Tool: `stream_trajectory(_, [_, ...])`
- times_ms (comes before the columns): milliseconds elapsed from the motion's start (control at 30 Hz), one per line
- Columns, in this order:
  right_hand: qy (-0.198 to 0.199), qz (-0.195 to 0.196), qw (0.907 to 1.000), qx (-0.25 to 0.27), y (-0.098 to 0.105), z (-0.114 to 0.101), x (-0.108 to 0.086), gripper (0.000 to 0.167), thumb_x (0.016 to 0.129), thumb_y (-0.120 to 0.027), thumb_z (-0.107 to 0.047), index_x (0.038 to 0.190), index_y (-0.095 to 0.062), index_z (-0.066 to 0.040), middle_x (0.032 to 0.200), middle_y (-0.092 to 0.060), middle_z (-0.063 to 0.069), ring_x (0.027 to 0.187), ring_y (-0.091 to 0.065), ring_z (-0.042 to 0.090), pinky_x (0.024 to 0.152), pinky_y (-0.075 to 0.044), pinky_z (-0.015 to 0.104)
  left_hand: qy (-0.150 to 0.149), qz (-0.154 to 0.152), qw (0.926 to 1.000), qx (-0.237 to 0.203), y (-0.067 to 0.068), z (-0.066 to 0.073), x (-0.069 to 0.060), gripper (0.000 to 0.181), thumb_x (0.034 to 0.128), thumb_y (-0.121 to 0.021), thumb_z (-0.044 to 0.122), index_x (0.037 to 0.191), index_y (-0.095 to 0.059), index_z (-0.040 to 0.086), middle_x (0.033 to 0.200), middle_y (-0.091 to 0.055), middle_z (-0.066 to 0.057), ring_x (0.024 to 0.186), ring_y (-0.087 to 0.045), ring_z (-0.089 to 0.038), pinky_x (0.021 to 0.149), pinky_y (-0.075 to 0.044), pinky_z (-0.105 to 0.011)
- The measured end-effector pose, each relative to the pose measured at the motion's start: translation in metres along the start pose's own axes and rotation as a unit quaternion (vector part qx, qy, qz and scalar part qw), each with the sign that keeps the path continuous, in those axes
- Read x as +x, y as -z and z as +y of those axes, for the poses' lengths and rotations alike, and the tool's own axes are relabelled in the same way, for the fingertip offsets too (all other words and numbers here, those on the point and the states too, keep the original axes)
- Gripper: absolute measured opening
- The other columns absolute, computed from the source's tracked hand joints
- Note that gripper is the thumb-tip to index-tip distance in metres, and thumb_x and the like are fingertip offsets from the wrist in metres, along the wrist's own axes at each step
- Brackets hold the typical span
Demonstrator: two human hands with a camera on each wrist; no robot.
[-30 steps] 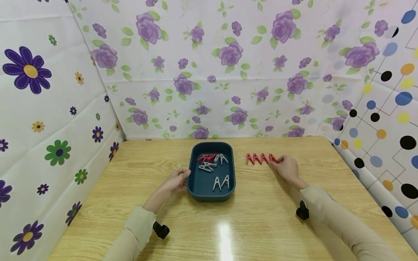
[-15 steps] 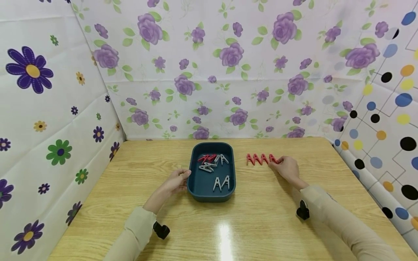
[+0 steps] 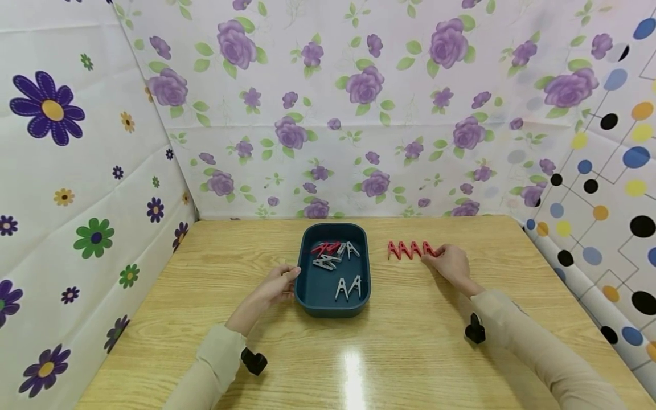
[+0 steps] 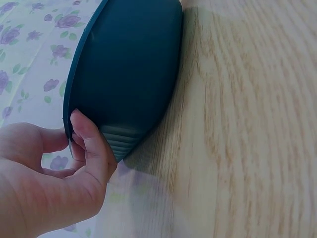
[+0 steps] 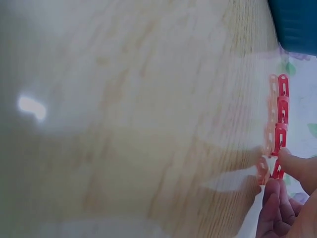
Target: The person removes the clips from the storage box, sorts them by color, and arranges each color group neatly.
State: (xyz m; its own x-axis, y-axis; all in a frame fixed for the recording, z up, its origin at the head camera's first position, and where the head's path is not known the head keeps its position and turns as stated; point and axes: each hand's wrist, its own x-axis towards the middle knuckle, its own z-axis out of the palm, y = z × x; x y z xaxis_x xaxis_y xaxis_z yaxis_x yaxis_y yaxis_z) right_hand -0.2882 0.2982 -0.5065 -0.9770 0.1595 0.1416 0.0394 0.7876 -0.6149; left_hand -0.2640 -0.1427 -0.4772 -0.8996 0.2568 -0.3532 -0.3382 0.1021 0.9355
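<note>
A dark blue plastic tub [image 3: 332, 312] stands on the table, with two red clothespins [image 3: 327, 248] and several pale grey clothespins [image 3: 341, 289] inside. My left hand [image 3: 274, 285] grips the tub's left rim, thumb on top and fingers outside, as the left wrist view shows. To the right of the tub, several red clothespins [image 3: 404, 249] stand end to end in a row on the table. At the row's right end, my right hand [image 3: 451, 265] pinches the last red clothespin [image 5: 278, 169] between thumb and fingers. Its far part is hidden by the fingers.
The wooden table [image 3: 410, 353] reaches back to a flowered cloth wall [image 3: 333, 171]. Patterned cloth also hangs on the left and right sides. A small black wrist camera [image 3: 253, 361] is strapped to the left wrist, another black wrist camera [image 3: 475, 330] to the right.
</note>
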Motion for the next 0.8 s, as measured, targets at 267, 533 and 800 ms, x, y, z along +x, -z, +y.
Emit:
stream_trajectory(267, [-0.011, 0.0, 0.9999, -0.011, 0.0016, -0.0003, 0.001, 0.04, 0.085, -0.074, -0.039, 0.091, -0.066, 0.0, 0.085, -0.069, 0.017, 0.061, -0.056, 0.02, 0.052, -0.043, 0.029, 0.001, 0.0, 1.0, 0.007, -0.0005, 0.0008, -0.0012, 0.036, 0.1039, -0.046, 0.025, 0.125, -0.044, -0.004, 0.075, -0.058, 0.0, 0.061, -0.053, -0.009, 0.06, -0.044, -0.024])
stream_trajectory(533, [0.002, 0.017, 0.9998, -0.006, 0.0022, -0.0016, 0.0002, 0.035, 0.092, -0.065, -0.035, 0.091, -0.065, 0.0, 0.075, -0.067, 0.014, 0.054, -0.056, 0.017, 0.047, -0.042, 0.029, -0.002, 0.003, 1.0, 0.007, -0.0003, -0.0002, -0.0005, 0.034, 0.1036, -0.046, 0.026, 0.122, -0.044, -0.003, 0.072, -0.056, 0.002, 0.06, -0.053, -0.008, 0.058, -0.044, -0.023])
stream_trajectory(800, [0.009, 0.027, 0.9996, 0.006, 0.0027, -0.0029, 0.0017, 0.033, 0.098, -0.056, -0.031, 0.093, -0.065, 0.0, 0.071, -0.065, 0.012, 0.051, -0.054, 0.016, 0.046, -0.042, 0.03, -0.003, 0.002, 1.0, 0.007, 0.0, -0.0007, 0.0007, 0.031, 0.1034, -0.047, 0.026, 0.118, -0.046, -0.001, 0.072, -0.056, 0.002, 0.061, -0.053, -0.008, 0.059, -0.044, -0.024])
